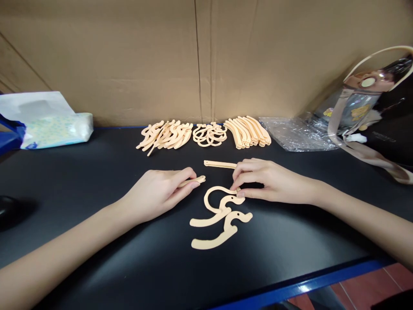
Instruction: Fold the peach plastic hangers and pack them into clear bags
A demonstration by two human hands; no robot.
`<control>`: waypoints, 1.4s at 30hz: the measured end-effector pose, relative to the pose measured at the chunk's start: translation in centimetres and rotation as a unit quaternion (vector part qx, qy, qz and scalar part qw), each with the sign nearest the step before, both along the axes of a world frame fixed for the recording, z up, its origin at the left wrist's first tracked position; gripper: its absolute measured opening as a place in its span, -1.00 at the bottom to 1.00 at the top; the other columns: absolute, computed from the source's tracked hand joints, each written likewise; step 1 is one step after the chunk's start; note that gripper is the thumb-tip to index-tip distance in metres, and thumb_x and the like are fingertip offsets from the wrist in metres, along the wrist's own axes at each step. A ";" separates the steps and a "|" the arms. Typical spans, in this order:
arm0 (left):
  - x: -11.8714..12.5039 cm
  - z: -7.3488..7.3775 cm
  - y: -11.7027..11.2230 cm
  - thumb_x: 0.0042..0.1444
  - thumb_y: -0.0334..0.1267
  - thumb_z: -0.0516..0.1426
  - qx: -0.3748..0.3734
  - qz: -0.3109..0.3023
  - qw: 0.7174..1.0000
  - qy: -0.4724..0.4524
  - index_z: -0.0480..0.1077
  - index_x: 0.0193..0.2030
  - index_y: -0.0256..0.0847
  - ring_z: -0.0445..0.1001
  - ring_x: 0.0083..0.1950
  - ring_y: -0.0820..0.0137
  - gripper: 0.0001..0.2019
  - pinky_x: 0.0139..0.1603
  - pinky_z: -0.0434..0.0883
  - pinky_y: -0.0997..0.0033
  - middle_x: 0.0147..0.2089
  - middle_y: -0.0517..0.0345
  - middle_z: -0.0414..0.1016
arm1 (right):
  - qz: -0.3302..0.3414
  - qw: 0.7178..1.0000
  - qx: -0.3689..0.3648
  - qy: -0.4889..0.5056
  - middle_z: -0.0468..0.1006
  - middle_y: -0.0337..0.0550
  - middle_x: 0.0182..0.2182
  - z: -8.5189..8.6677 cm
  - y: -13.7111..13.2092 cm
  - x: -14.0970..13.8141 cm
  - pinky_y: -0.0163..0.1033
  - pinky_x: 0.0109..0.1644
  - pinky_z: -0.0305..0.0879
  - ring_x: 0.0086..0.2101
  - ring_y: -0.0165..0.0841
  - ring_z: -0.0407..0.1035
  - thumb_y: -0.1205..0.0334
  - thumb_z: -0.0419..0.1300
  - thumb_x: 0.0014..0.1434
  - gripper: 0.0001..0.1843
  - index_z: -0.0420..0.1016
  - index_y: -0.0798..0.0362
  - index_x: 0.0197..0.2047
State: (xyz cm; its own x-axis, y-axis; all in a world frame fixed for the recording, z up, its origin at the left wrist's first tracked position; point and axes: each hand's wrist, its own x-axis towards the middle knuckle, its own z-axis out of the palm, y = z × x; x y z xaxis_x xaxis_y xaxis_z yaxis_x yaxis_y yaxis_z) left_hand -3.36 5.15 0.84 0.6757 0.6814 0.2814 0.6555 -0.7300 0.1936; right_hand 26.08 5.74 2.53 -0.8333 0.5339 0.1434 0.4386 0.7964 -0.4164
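My left hand (164, 189) pinches a slim cream-coloured plastic strip (200, 179), whose holed end sticks out past thumb and finger. Further right, my right hand (258, 178) has its fingertips closed on the end of a thin curved cream piece (208, 193), shaped like an open ring. That ring partly overlaps a cream S-shaped flat piece (206, 222) lying on the table. Nearer to me lies a second S-shaped piece (209, 243), touching the first. Behind my right fingers rests a straight channelled strip (219, 164), its right end hidden by the hand.
Along the back of the black table (129, 275) lie piles of S-shaped pieces (171, 134), ring pieces (209, 134) and channelled strips (248, 132). A clear plastic bag (297, 133) and a strapped bottle (351, 107) stand right; a tissue pack (58, 129) and dark mouse-like object (7, 207) left.
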 end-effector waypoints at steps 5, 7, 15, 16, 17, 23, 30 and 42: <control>0.1 0.0 -0.1 0.42 -0.01 -0.12 -0.005 -0.003 1.000 -0.003 0.38 -0.17 -0.15 0.42 -0.54 0.49 -0.64 -0.48 0.22 0.53 -0.43 0.30 0.54 | -0.013 0.998 -0.055 0.016 0.56 -0.15 -0.21 0.1 -0.4 -0.3 -0.22 -0.05 0.28 -0.16 -0.34 0.40 0.16 0.14 0.35 -0.81 0.51 0.06 -0.19; 0.1 0.2 0.0 0.42 0.00 -0.12 -0.014 -0.003 1.000 -0.004 0.39 -0.17 -0.15 0.40 -0.54 0.49 -0.64 -0.47 0.22 0.52 -0.43 0.30 0.54 | -0.023 0.997 -0.073 0.020 0.56 -0.17 -0.24 0.2 -0.5 -0.4 -0.24 -0.08 0.28 -0.20 -0.36 0.41 0.17 0.15 0.34 -0.83 0.50 0.06 -0.22; 1.7 1.2 -0.8 0.35 0.07 -0.06 -0.202 0.095 0.971 -0.087 0.35 -0.23 -0.12 0.16 -0.61 0.49 -0.65 -0.52 0.12 0.50 -0.64 0.42 0.15 | -0.050 0.982 -0.168 0.068 0.56 -0.21 -0.31 0.8 -1.5 -0.8 -0.31 -0.23 0.32 -0.33 -0.44 0.43 0.22 0.24 0.26 -0.87 0.58 0.08 -0.28; 2.1 1.3 -1.0 0.34 0.07 -0.05 -0.229 0.095 0.963 -0.105 0.33 -0.22 -0.12 0.18 -0.59 0.49 -0.67 -0.52 0.13 0.50 -0.60 0.41 0.21 | -0.061 0.977 -0.187 0.087 0.56 -0.22 -0.33 0.9 -1.6 -0.8 -0.31 -0.23 0.33 -0.34 -0.44 0.44 0.21 0.27 0.23 -0.87 0.59 0.07 -0.29; 2.4 1.3 -1.2 0.34 0.06 -0.04 -0.251 0.088 0.956 -0.119 0.31 -0.21 -0.12 0.23 -0.57 0.49 -0.69 -0.51 0.15 0.50 -0.55 0.39 0.28 | -0.078 0.970 -0.205 0.107 0.57 -0.23 -0.35 1.0 -1.7 -0.9 -0.31 -0.23 0.34 -0.35 -0.44 0.44 0.20 0.30 0.20 -0.87 0.60 0.07 -0.31; 4.5 1.3 -1.5 0.30 -0.12 0.01 -0.281 0.070 0.948 -0.131 0.22 -0.20 -0.09 0.29 -0.53 0.47 -0.88 -0.50 0.18 0.49 -0.49 0.39 0.34 | -0.205 0.871 -0.365 0.258 0.64 -0.24 -0.44 1.1 -1.4 -1.3 -0.23 -0.18 0.44 -0.37 -0.38 0.52 0.19 0.44 -0.01 -0.88 0.66 0.03 -0.38; 5.4 0.6 -2.3 0.32 -0.15 -0.04 -0.265 0.061 0.953 -0.132 0.17 -0.11 -0.07 0.23 -0.56 0.49 -0.90 -0.51 0.16 0.51 -0.51 0.43 0.28 | -0.252 0.779 -0.455 0.349 0.70 -0.16 -0.35 0.1 -0.7 -1.0 -0.24 -0.09 0.51 -0.28 -0.37 0.59 0.14 0.48 -0.06 -0.75 0.68 0.04 -0.29; 6.0 -0.5 -3.8 0.35 -0.07 -0.03 -0.058 0.080 0.989 -0.113 0.32 -0.14 -0.08 0.27 -0.65 0.50 -0.80 -0.56 0.09 0.53 -0.60 0.41 0.32 | -0.256 0.758 -0.481 0.359 0.69 -0.21 -0.42 -0.1 -1.9 -3.2 -0.21 -0.12 0.53 -0.33 -0.36 0.60 0.20 0.49 -0.09 -0.76 0.68 0.06 -0.30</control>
